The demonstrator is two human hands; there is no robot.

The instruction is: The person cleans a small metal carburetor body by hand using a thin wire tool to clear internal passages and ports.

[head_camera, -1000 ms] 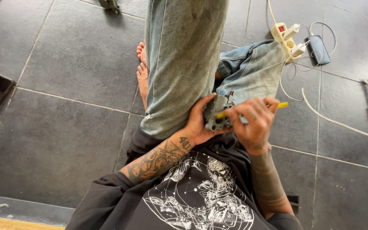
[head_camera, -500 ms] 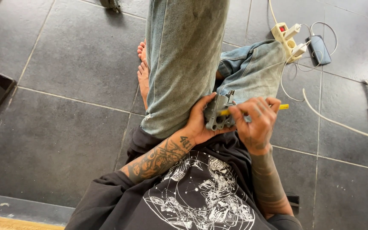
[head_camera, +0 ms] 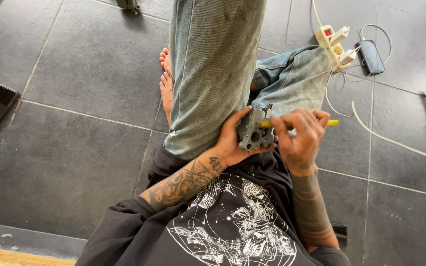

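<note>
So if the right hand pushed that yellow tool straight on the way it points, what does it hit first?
The right hand aims the yellow tool leftward into the grey metal part held in the left hand. It would meet that part first; the tip looks already against it.

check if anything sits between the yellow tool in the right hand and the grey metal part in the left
Nothing visible does. The left hand cups the grey metal part, and the yellow-handled tool in the right hand already reaches its top edge.

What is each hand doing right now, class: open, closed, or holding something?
Left hand: closed around the grey metal part.
Right hand: closed on a yellow tool, its tip at the part.
</note>
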